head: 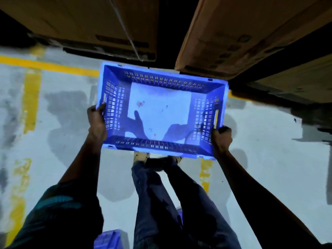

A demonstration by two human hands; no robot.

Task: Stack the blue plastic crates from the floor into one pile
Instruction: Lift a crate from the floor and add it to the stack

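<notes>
A: Head view. Where does the carried crate sit?

B: The blue crate [162, 110] hangs at frame centre, open side up, held off the grey floor [68, 108] in front of the person's legs [161, 194]. Slotted walls, pale bottom panel with a few stains, hand shadows falling across it.

A: The hands?

B: The left hand [97, 121] is at 9 o'clock of the crate, fingers curled over the rim of the short wall, near the handle slot. The right hand [221, 137] is at 4 o'clock, clamped round the rim at the other short wall, just below its slot. Both arms reach forward.

A: Other crates?

B: A second blue crate [111, 239] shows partly at 6 o'clock, low by the legs on the floor; how it lies cannot be told.

A: Surroundings?

B: Cardboard boxes at 12 o'clock: a left box [86, 22] and a right box [242, 33], with a dark gap between them. The crate's far rim lies near their lower edges. Yellow floor lines [32, 97] run at 9 to 10 o'clock, with another patch at 5 o'clock.
</notes>
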